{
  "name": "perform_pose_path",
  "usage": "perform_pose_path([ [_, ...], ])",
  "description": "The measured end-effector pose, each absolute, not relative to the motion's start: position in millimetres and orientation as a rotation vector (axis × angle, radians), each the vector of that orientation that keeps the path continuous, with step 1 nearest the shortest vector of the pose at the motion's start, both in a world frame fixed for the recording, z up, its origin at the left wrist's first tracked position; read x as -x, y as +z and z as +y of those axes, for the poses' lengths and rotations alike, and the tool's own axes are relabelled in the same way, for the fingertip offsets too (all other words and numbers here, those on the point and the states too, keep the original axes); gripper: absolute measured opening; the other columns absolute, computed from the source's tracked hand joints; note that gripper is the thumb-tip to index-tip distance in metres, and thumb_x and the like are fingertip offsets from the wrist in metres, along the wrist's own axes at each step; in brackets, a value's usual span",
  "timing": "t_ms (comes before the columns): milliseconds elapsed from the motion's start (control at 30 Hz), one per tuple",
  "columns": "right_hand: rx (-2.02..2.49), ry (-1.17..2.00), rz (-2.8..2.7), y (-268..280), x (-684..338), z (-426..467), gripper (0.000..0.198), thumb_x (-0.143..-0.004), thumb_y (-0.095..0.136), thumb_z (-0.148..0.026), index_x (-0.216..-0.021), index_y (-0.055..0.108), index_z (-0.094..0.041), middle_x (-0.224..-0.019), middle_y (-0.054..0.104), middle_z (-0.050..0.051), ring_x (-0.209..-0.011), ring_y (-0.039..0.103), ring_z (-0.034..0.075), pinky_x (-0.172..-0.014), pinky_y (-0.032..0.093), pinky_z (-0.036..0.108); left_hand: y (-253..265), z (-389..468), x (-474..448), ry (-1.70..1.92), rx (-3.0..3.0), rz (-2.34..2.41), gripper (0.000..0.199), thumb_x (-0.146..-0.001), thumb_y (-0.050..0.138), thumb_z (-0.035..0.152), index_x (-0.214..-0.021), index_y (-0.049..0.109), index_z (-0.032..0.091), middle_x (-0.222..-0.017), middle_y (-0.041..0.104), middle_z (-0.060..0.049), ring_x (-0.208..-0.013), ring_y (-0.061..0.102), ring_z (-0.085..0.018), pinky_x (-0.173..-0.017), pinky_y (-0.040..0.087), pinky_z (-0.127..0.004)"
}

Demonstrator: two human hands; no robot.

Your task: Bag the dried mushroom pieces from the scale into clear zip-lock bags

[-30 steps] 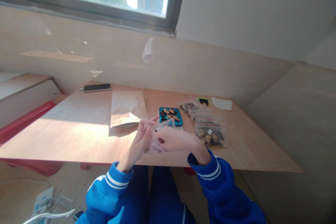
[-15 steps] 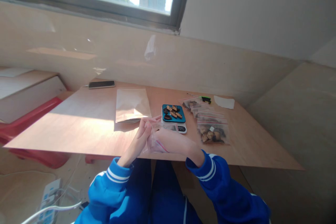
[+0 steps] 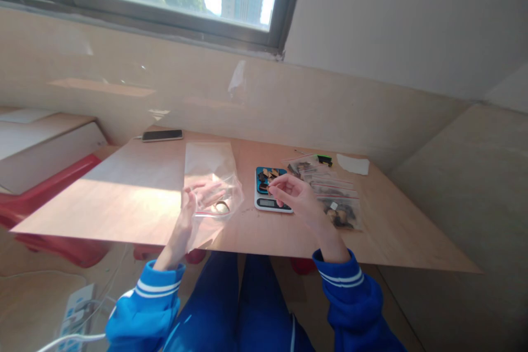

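At the left, my left hand [image 3: 193, 201] is closed around a clear zip bag [image 3: 225, 198] with a red seal line; its fingers show through the plastic. One dark curved piece lies inside the bag. My right hand [image 3: 297, 195] is over a small digital scale [image 3: 264, 204], thumb and forefinger pinched on a dark-edged dried slice [image 3: 264, 187] at the tray's near edge. More dried slices [image 3: 270, 174], tan and dark, lie on the scale's blue tray. My right hand partly covers the tray and the display side.
Filled zip bags [image 3: 340, 214] of dried pieces overlap at the right, near a black and green object [image 3: 324, 160] and a white paper scrap [image 3: 352, 164]. A flat paper pouch [image 3: 208, 159] lies behind my left hand. A phone [image 3: 162, 135] rests at the back left.
My hands, together on the bag before, have separated. The left moved left with the bag over the paper pouch; the right went to the slices on the scale.
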State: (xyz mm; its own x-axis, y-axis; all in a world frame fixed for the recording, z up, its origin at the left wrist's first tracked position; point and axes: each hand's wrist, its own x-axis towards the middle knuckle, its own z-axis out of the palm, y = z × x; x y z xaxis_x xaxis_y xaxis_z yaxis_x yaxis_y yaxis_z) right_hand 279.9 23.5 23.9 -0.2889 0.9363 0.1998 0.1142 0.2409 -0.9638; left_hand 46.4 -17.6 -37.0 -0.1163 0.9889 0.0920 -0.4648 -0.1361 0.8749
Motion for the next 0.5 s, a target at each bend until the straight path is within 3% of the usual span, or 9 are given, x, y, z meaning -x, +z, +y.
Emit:
perform_pose_path([
  [133, 1.094, 1.263, -1.653, -13.4, -255.9, 34.8, 0.025, -0.077, 0.068, -0.041, -0.085, 0.064, -0.018, -0.066, 0.056, -0.003, -0.058, 0.050, 0.010, -0.052, 0.039, 0.022, -29.4, -22.5, -31.3, 1.716, -0.845, 0.790, 0.028, -0.091, 0.048, 0.048, -0.110, 0.050, 0.028, -0.128, 0.062, -0.007, -0.123, 0.054, -0.028, -0.102, 0.043, -0.052],
  [333, 1.133, 1.280, -1.739, -53.3, -202.6, 50.0, 0.013, -0.075, 0.067, -0.028, -0.080, 0.066, -0.015, -0.070, 0.060, 0.000, -0.065, 0.053, 0.011, -0.053, 0.039, 0.021, -28.4, -22.0, -20.5, 1.747, -0.816, 0.773, 0.025, -0.090, 0.048, 0.047, -0.109, 0.051, 0.030, -0.130, 0.060, -0.006, -0.119, 0.057, -0.028, -0.098, 0.045, -0.052],
  [500, 1.107, 1.652, -1.452, -70.3, -175.5, 62.6, 0.007, -0.074, 0.064, -0.020, -0.071, 0.065, -0.014, -0.063, 0.057, -0.002, -0.053, 0.052, 0.008, -0.052, 0.042, 0.020, -33.9, -21.6, -6.2, 1.812, -0.729, 0.769, 0.025, -0.089, 0.050, 0.047, -0.109, 0.052, 0.033, -0.131, 0.057, -0.002, -0.118, 0.057, -0.026, -0.097, 0.047, -0.048],
])
